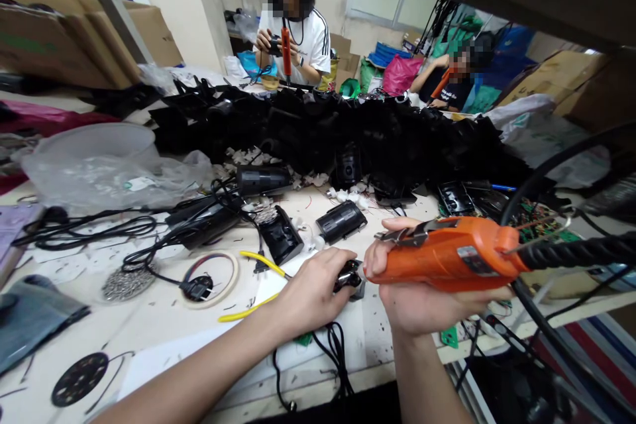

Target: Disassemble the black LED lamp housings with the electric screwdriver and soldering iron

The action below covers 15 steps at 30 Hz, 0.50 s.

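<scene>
My right hand [417,310] is wrapped round an orange electric screwdriver [447,255], which lies almost level with its tip pointing left. My left hand [318,288] grips a small black plastic housing [349,276] against the table, and the screwdriver's tip meets it there. Fingers hide much of the housing. A black cable [338,351] hangs below it toward the table's front edge. Yellow-handled pliers [263,262] lie partly under my left wrist. Just beyond my hands rest a closed black housing [341,220] and an open black shell [281,236].
A heap of black plastic parts [322,126] spans the table's back. At left are a bagged tub [99,152], a tape roll [211,278] and a pile of screws [129,281]. A thick black cord [581,252] trails right. Two people sit across the table.
</scene>
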Motion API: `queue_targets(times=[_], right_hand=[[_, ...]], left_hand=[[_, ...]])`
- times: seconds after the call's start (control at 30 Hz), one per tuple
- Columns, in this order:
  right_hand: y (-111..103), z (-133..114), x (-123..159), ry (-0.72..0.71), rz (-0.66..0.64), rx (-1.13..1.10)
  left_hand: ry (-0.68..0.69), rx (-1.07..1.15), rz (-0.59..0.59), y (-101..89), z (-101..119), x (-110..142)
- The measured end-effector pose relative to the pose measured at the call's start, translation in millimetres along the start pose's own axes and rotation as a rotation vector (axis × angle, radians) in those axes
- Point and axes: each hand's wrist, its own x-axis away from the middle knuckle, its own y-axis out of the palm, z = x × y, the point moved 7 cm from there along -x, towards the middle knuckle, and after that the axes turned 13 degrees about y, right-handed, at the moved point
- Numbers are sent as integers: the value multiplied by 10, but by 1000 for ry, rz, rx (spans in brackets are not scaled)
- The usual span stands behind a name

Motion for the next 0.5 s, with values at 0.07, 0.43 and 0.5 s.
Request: queue_targets(times=[0.07,0.43,0.5], right_hand=[[-4,10,-5,2,8,5],[99,20,-52,24,-43,23],[135,23,-68,55,-83,53]], left_hand=[[-8,-5,-6,5,-8,0],[8,33,-6,-36,2,-12],[14,34,-9,-48,-26,-29]])
